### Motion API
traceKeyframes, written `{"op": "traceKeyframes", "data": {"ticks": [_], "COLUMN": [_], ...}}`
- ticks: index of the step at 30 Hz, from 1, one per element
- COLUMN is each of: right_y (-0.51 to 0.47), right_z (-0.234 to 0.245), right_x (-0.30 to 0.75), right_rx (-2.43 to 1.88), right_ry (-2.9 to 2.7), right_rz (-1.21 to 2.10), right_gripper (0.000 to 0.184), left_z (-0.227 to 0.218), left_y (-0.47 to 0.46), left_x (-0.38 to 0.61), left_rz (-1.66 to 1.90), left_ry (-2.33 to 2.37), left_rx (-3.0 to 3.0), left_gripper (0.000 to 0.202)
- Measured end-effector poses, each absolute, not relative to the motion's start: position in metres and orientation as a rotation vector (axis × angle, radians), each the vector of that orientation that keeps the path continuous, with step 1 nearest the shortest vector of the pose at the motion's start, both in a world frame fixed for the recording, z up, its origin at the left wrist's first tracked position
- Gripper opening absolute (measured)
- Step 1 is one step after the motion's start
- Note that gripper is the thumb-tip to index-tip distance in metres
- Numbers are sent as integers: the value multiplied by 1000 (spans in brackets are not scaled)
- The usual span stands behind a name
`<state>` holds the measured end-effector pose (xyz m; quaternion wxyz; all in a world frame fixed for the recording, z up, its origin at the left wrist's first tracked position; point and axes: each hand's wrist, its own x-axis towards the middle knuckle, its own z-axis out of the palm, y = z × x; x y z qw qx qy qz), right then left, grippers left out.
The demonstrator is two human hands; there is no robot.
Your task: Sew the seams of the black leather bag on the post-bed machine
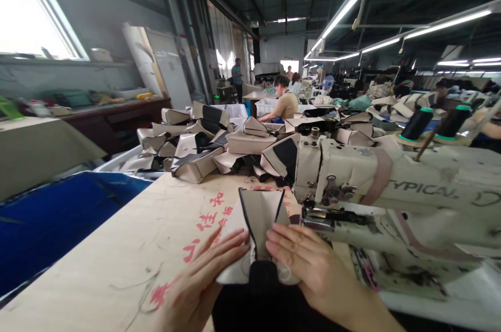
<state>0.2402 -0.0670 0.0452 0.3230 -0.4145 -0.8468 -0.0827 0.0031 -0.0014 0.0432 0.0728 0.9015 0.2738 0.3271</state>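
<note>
A beige fabric piece with black trim (pixel 260 217) lies on the cardboard-covered worktable (pixel 129 248), just left of the sewing machine's needle area. My left hand (pixel 205 277) lies flat on its left side, fingers pointing right. My right hand (pixel 303 259) presses its right side, fingers pointing left. Both hands pin the piece down. A black part of the piece (pixel 266 274) runs toward me between the hands.
A cream industrial sewing machine (pixel 391 191) fills the right. A heap of sewn beige-and-black pieces (pixel 219 146) sits at the table's far end. A blue bin (pixel 50 222) stands at left. Black thread cones (pixel 417 123) stand behind the machine. Other people work at tables beyond.
</note>
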Motion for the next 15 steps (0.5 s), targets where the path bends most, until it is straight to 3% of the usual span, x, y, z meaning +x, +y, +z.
{"op": "traceKeyframes", "data": {"ticks": [5,15], "right_y": [-72,-77], "right_z": [54,47], "right_x": [256,267], "right_rx": [-1242,-1360], "right_ry": [-1946,-1616], "right_rz": [244,736], "right_gripper": [22,27], "left_z": [46,39], "left_y": [-12,-14], "left_x": [41,79], "left_rz": [776,725], "left_ry": [1160,1260], "left_rx": [2185,1960], "left_gripper": [29,42]}}
